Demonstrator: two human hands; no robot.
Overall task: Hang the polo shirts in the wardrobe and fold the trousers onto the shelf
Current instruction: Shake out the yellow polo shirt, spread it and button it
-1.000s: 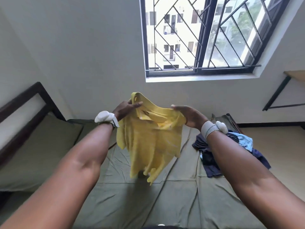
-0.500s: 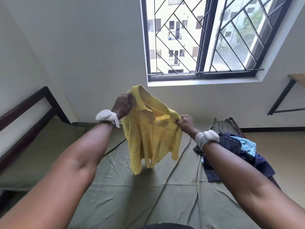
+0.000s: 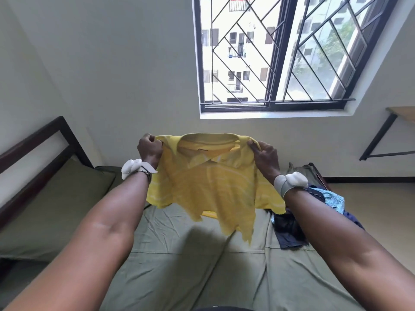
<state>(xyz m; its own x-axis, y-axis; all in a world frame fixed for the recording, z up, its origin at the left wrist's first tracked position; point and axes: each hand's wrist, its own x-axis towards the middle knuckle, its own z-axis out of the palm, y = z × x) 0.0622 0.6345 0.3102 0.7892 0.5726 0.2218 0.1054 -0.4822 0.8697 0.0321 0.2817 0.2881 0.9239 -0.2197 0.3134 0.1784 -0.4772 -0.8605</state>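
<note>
We are holding the yellow polo shirt (image 3: 208, 189) up in the air in front of us, above the bed (image 3: 175, 265); our left hand (image 3: 150, 149) is gripping the one shoulder of it, with the fingers curled tightly round the cloth, and our right hand (image 3: 262, 153) is pinching the other shoulder in the same way; the collar is lying open between the two hands, and the body of the shirt is hanging down freely, not touching the green sheet under it.

We are judging that the task is only at its beginning; the shirt is spread out by the shoulders, which is the right way to prepare it for a hanger, but no hanger and no wardrobe are showing here, so the hanging itself is not yet done; on the right side of the bed a pile of other clothes (image 3: 298, 221) is waiting, dark blue pieces and one light blue patterned piece; we cannot tell which of them are trousers and which are shirts, because they are crumpled together; nothing folded is showing, and the shelf for the trousers is not in view either; so almost all the work is remaining, as far as we are able to see.
</note>
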